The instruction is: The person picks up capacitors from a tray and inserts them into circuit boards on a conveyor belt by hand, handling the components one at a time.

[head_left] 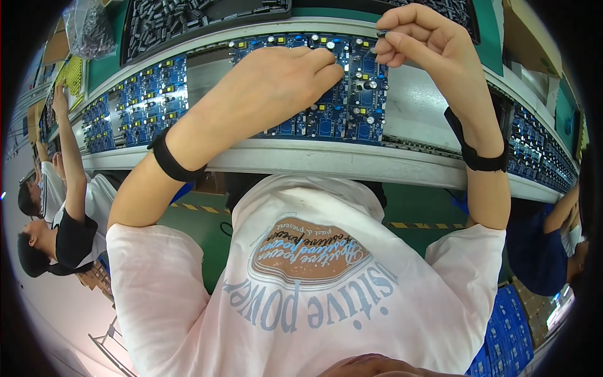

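Blue circuit boards [367, 116] dotted with yellow, white and silver parts lie in a row on the conveyor line before me. Over the middle of them my left hand [276, 85] is bent down, its fingers curled together close to the board surface; whatever they hold, if anything, is hidden beneath them. Just above the boards' right far corner, my right hand [430, 44] pinches a small dark capacitor [381, 34] between thumb and forefinger. Both my wrists wear black bands.
A black tray [220, 16] of loose black capacitors stands behind the line, with another tray [440, 9] at far right. More boards [147, 88] lie along the line at left. A clear bag of parts [90, 28] hangs far left. Other people work at both sides.
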